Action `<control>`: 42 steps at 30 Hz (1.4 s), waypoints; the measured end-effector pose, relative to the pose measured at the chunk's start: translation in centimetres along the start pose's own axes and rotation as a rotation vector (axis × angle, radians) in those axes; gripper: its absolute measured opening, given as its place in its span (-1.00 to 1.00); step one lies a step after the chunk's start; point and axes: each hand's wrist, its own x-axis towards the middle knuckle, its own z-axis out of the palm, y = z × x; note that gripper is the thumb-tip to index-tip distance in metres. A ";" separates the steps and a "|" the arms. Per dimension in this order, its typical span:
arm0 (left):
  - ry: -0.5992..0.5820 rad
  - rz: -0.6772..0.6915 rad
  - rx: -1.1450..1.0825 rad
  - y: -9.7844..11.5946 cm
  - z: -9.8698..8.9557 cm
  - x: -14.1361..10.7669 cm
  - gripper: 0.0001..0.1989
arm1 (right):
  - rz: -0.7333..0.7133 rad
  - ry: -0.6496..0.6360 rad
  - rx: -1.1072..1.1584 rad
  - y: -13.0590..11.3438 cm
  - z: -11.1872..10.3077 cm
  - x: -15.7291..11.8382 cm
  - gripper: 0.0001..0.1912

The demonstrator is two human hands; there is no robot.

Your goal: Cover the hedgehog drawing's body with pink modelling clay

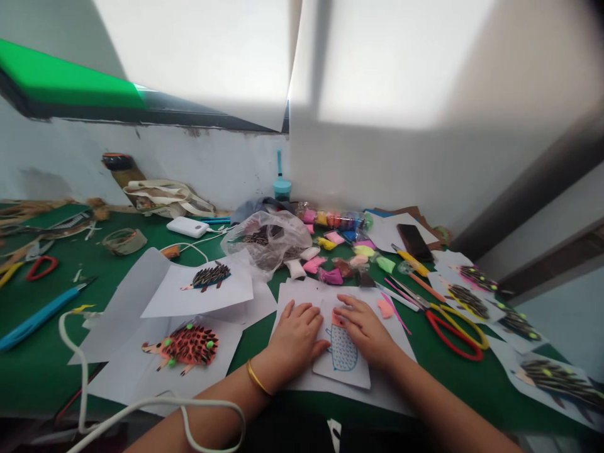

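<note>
A small white card (pixel 362 372) with a blue scale-patterned drawing (pixel 343 350) lies on larger white paper (pixel 306 382) in front of me. Pink clay (pixel 338 321) covers the top end of the drawing. My left hand (pixel 297 332) rests flat on the paper at the card's left, fingers stretched and thumb at its edge. From the right, my right hand (pixel 364 328) reaches over the card with fingers extended, the tips at the pink clay; whether they press it is hard to see. A loose lump of pink clay (pixel 385 308) sits right of that hand.
Bagged coloured clay (pixel 342 267) and a clear plastic bag (pixel 267 242) lie behind. Red-and-yellow scissors (pixel 453 324) and a yellow cutter (pixel 410 260) are at the right. Hedgehog pictures (pixel 189 346) lie left, more at far right. A white cable (pixel 155 401) crosses the front left.
</note>
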 end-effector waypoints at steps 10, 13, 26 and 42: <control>-0.005 -0.001 0.009 0.1 0.3 -0.1 -0.54 | 0.043 0.044 -0.057 -0.5 0.9 -0.4 -0.57; -0.002 0.003 0.002 0.0 0.3 -0.2 -0.56 | 0.043 0.034 -0.072 -1.0 0.5 -0.6 -0.58; -0.002 0.037 -0.017 0.1 0.3 -0.2 -0.58 | 0.093 -0.020 0.058 0.0 0.7 -1.4 -0.57; 0.002 0.029 -0.031 0.2 0.2 -0.2 -0.59 | 0.010 -0.035 -0.115 -0.4 1.3 -1.2 -0.54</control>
